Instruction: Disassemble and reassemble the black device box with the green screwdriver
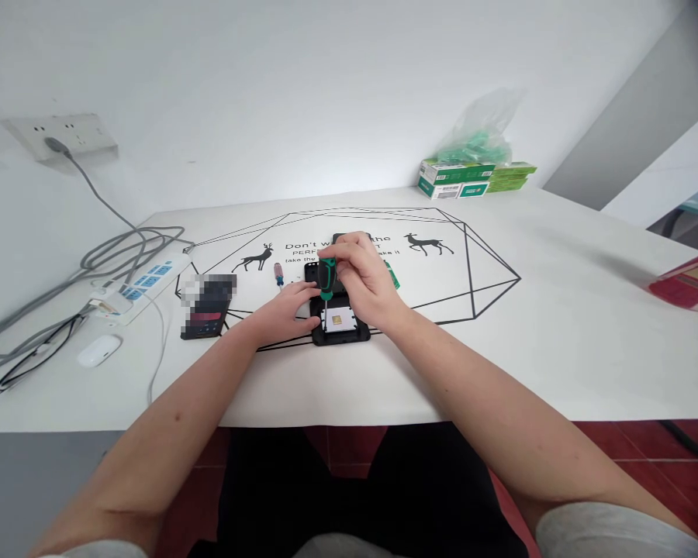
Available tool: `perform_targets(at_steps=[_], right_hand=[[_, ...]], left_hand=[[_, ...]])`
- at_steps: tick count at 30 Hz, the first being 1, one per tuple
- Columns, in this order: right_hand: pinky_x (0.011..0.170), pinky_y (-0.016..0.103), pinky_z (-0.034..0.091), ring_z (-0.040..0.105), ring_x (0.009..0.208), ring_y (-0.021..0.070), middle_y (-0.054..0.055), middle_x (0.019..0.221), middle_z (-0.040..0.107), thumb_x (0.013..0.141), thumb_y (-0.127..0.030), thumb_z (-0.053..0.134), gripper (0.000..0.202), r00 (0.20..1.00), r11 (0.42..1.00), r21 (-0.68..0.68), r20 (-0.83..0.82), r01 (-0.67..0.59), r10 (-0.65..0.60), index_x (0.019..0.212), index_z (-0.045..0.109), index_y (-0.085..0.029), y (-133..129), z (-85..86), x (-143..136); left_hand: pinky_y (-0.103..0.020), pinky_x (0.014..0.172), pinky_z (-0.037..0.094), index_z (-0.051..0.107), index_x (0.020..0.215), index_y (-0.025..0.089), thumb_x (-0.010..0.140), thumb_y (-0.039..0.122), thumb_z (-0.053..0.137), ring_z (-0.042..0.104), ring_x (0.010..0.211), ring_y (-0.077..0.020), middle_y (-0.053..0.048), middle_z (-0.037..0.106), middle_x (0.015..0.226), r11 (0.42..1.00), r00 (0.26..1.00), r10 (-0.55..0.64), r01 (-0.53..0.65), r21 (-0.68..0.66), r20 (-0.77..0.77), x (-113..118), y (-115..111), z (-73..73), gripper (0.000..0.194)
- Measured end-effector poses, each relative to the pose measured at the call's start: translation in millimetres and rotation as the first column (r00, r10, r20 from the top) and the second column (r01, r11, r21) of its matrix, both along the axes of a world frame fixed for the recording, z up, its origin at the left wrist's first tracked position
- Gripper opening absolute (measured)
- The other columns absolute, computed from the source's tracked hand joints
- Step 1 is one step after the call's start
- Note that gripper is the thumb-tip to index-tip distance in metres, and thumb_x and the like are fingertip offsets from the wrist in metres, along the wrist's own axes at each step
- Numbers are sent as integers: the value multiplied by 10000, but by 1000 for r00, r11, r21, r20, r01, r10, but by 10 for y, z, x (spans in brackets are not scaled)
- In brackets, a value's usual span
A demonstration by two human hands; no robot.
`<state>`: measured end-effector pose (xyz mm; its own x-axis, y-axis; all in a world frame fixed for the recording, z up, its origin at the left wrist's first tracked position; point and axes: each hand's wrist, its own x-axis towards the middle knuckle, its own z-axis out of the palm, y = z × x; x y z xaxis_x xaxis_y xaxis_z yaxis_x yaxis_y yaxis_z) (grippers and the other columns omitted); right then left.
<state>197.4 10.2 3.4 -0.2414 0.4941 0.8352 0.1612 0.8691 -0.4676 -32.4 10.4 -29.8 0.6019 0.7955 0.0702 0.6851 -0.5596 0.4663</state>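
A green and black screwdriver stands upright, its handle held in the fingers of my right hand. Its shaft points down into a black device housing, near the edge of a white panel with a small gold square. My left hand rests at the left side of the housing, fingers apart and touching its edge. Behind the housing are other black parts, partly covered by my hands. A green piece shows just right of my right hand. A second screwdriver with a reddish handle lies to the left.
On the left are a phone, a power strip with cables, glasses and a white case. Green and white boxes under a plastic bag stand at the back right. A red box sits at the right edge.
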Motion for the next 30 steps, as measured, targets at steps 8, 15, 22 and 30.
perform_targets(at_steps=[8,15,22,30], right_hand=[[766,402,581,578,848,190,60,1111,628,958,-301,693,228,1000,995,-96,-3,-12,11,1172,618,-276,-22,10,-59],[777,404,590,604,870,189,54,1135,641,915,-237,697,296,999,991,-131,-21,30,-33,1184,581,-280,-21,-1,-68],[842,441,596,637,935,203,59,1200,628,937,-294,713,289,986,986,-143,-127,86,-105,1189,572,-295,14,-31,-65],[819,424,604,626,973,212,57,1182,615,921,-319,741,327,976,980,-168,-171,108,-137,1199,569,-300,82,-80,-76]], left_hand=[[-601,1250,448,576,1527,251,946,380,669,498,1491,-378,-152,563,1568,1000,998,-12,11,12,65,2,2,-14,602],[-653,1303,347,595,1528,288,934,356,685,361,1595,-393,-119,512,1651,995,996,-65,60,81,66,-26,20,-33,605],[-673,1331,285,769,1149,295,909,333,717,312,1627,-380,-69,585,1593,990,993,-98,91,106,66,0,-20,10,249],[-645,1318,307,731,920,263,998,365,634,498,1450,-327,-74,698,1413,982,992,-47,24,189,118,31,33,-27,162]])
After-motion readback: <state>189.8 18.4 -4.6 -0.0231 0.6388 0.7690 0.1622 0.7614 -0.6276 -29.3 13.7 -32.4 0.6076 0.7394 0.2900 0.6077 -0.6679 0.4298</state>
